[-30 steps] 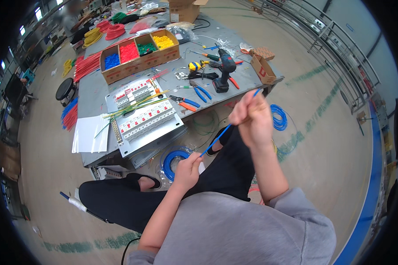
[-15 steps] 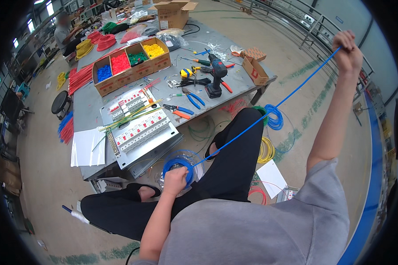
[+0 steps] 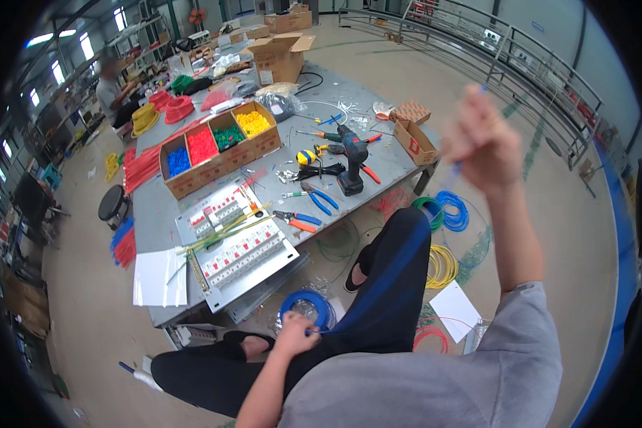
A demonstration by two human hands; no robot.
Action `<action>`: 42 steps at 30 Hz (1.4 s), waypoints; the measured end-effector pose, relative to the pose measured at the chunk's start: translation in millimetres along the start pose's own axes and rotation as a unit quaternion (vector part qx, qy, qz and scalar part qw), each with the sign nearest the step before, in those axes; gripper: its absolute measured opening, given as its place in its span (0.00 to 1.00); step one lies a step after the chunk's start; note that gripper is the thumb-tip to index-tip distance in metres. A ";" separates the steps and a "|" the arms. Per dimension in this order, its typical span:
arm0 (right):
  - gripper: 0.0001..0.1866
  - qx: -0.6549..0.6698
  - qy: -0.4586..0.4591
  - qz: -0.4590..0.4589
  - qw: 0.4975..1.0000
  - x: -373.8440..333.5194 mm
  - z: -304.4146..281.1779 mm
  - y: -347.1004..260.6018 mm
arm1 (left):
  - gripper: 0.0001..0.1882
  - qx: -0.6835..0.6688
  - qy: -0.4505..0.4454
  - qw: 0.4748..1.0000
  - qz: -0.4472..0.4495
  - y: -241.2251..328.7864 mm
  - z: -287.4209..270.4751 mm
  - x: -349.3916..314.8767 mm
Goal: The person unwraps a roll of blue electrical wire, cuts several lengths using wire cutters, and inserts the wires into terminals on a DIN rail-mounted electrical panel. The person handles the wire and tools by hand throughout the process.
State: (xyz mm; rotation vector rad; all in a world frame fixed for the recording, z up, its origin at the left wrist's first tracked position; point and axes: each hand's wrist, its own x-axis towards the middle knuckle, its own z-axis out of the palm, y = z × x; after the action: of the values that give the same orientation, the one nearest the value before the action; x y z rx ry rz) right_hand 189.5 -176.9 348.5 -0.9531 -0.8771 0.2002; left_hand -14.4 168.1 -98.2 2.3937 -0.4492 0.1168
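Note:
Low in front of me, my left hand (image 3: pixel 298 335) is closed on a blue wire, just beside a blue wire coil (image 3: pixel 327 308) on the floor. My right hand (image 3: pixel 483 139) is raised at the right and smeared by motion. Bits of blue show above and below its closed fingers, so it grips the same wire. Between the hands the wire is only a faint blue streak across my dark trouser leg (image 3: pixel 385 292).
On the grey table (image 3: pixel 374 167) lie a panel of breakers (image 3: pixel 242 250), pliers (image 3: pixel 319 198), wire strippers (image 3: pixel 296 221), a cordless drill (image 3: pixel 351 160) and a divided cardboard box (image 3: pixel 221 153). Green (image 3: pixel 426 212), blue (image 3: pixel 453 211) and yellow (image 3: pixel 442 267) coils lie on the floor. A person (image 3: pixel 110 89) sits far left.
My right hand has swung left and a little lower from its far-right reach. The wire, taut before, is now a blur. My left hand has shifted slightly right and down in the picture.

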 end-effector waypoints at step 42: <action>0.09 -0.765 -0.101 0.373 0.515 31.2 -195.5 452.3 | 0.15 -0.045 0.471 0.864 -0.174 -107.6 -358.2 28.0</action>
State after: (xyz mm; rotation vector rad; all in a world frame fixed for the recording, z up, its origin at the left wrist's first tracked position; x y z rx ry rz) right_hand 449.0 -16.8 -39.8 -3.0855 -0.6190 0.2412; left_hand 62.4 468.7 112.5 1.9706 0.4269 1.0111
